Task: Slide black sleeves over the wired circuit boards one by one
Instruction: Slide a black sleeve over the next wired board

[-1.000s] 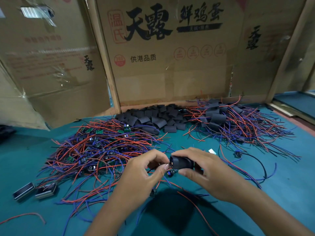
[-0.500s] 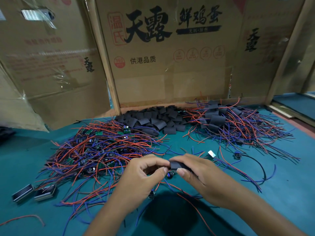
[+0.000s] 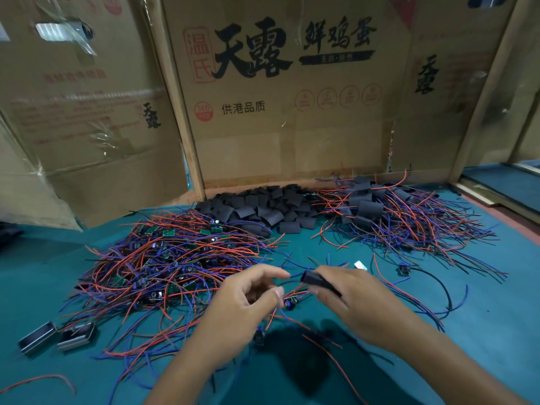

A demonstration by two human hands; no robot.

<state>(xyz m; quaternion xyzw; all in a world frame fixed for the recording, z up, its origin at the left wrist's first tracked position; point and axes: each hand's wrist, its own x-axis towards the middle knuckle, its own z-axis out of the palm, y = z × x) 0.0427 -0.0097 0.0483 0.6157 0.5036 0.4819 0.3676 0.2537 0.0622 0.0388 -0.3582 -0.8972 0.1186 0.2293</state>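
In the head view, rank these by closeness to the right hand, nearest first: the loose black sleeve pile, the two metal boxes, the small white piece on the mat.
From the right hand, which holds a black sleeve:
1. Small white piece, just beyond the hand on the mat.
2. Loose black sleeve pile, farther back, by the cardboard.
3. Two metal boxes, far left, near edge.

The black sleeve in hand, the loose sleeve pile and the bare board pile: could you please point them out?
black sleeve [image 3: 317,279]: head view, on its exposed upper face.
loose sleeve pile [image 3: 263,207]: head view, pile's middle.
bare board pile [image 3: 175,258]: head view, middle of the tangle.
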